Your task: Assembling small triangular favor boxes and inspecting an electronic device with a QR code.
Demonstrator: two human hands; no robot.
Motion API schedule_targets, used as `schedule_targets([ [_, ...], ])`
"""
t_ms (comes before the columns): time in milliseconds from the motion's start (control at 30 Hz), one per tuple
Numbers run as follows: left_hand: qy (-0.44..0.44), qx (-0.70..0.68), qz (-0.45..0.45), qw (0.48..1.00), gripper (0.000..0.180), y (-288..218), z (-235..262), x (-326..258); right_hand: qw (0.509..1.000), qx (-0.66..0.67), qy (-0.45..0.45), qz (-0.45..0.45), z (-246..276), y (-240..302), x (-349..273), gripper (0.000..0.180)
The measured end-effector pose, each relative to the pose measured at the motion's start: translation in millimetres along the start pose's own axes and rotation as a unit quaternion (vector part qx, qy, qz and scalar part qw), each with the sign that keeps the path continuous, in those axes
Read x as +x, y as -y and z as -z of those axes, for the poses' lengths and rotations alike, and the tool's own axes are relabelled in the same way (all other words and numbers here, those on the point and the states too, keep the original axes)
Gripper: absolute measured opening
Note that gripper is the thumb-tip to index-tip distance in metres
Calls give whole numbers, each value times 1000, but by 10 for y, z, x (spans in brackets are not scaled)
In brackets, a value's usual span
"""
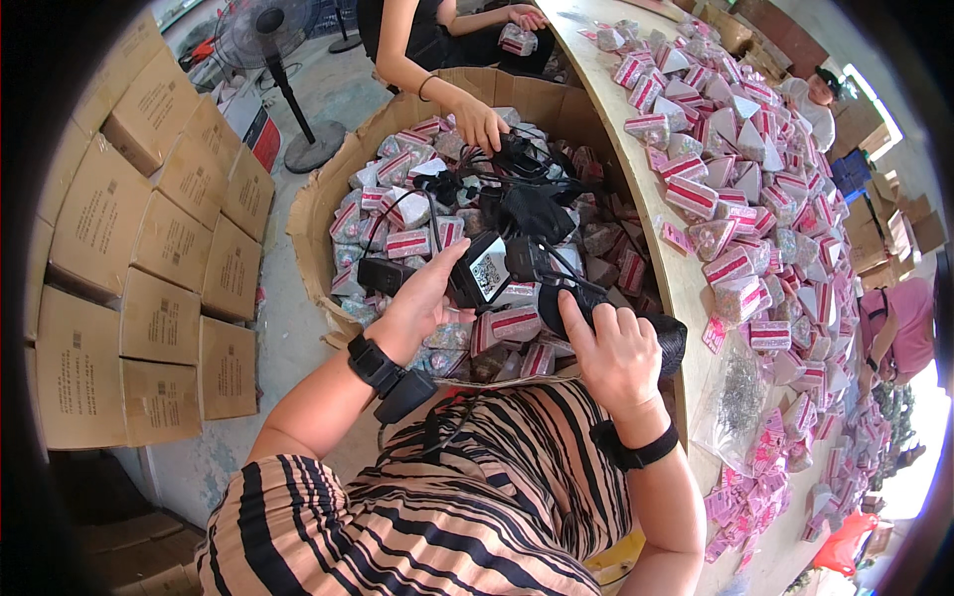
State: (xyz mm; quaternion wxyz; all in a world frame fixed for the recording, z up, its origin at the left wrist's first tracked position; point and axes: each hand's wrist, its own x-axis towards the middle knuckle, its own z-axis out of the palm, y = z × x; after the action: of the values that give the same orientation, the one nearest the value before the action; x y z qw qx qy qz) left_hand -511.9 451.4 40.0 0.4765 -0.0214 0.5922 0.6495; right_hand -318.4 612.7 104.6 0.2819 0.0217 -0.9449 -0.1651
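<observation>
Stacked brown cartons [149, 268], a standing fan [273, 40], packets covering a long table [686, 288].

You're in a sleeveless top [437, 507] with tan and black wavy stripes, and both forearms are bare. There's a black band [373, 363] on your left wrist with a small black box clipped below it, trailing a thin cable. A matching black strap [636, 449] wraps your right wrist.
</observation>
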Motion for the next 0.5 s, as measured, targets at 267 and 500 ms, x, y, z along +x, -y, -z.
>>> schedule_targets([
  [267,0,-3,10,1000,54,0,80,17,1000,-14,6,-21,-14,-30,23,41],
  [500,4,35,13,999,55,-40,268,107,998,-17,-30,-49,182,-125,-93,49],
])
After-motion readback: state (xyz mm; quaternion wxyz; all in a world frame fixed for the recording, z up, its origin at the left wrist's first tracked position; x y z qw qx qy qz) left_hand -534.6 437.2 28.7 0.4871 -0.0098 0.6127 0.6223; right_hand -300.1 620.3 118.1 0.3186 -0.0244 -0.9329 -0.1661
